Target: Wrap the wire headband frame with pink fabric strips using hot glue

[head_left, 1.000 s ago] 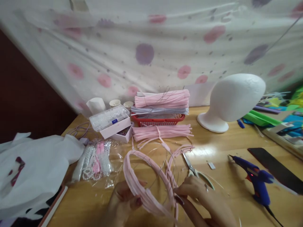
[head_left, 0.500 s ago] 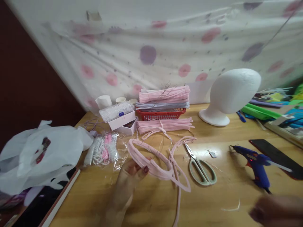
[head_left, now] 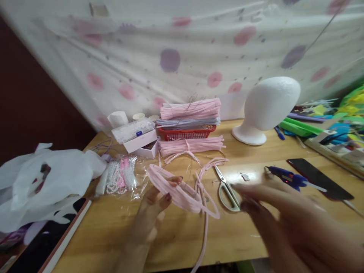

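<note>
My left hand [head_left: 152,210] pinches the near side of a pink strip hoop [head_left: 176,187], a ring wound from pink strips, holding it just above the wooden table [head_left: 176,239]. Loose pink ends trail from the hoop toward the table's front edge. My right hand [head_left: 284,216] is blurred by motion, fingers stretched out toward the left, with nothing seen in it. Its fingertips are close to the handles of the scissors [head_left: 226,187], which lie flat on the table. A blue glue gun [head_left: 287,178] lies to the right of the scissors.
A red basket [head_left: 186,133] stacked with pink and grey strips stands at the back, more pink strips [head_left: 192,145] in front. A white foam head [head_left: 267,108], a bead box [head_left: 133,131], bagged beads [head_left: 119,180], white bags [head_left: 45,185], a black phone [head_left: 320,178] and coloured paper surround the workspace.
My right hand let go of the hoop, swung out to the lower right, and now sweeps back toward the scissors. The left hand keeps hold of the hoop.
</note>
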A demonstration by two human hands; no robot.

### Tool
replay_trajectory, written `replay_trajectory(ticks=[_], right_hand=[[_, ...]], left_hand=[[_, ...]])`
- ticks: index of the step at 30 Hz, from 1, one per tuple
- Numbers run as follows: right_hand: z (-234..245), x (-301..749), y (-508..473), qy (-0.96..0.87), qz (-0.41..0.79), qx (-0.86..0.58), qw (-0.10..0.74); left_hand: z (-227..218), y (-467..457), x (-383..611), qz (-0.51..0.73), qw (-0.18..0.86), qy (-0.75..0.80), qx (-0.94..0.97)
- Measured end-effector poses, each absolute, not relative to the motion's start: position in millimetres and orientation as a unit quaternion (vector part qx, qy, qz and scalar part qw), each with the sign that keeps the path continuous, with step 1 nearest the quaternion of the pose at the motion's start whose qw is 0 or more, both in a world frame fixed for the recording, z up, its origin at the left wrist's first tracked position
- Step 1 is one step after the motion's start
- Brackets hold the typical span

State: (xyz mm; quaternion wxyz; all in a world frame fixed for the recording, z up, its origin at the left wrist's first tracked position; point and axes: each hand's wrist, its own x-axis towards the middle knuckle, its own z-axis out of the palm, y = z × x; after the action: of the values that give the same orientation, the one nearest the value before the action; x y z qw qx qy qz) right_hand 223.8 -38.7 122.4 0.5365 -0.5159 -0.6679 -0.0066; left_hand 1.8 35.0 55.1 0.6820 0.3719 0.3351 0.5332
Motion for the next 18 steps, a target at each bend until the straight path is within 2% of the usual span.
replay_trajectory(ticks=[4, 9, 18], right_hand=[[115, 205, 11, -0.71, 0.07, -0.501, 0.49], [91, 198, 29, -0.726, 0.067, -0.519, 0.446], [114, 190, 41, -0.749, 0.142, -0.526, 0.378]], left_hand=[[53, 38, -2, 0.506, 0.724, 0.322, 0.341], [59, 39, 0, 0.48, 0.762, 0.325, 0.29], [71, 43, 1, 0.464, 0.764, 0.358, 0.271]])
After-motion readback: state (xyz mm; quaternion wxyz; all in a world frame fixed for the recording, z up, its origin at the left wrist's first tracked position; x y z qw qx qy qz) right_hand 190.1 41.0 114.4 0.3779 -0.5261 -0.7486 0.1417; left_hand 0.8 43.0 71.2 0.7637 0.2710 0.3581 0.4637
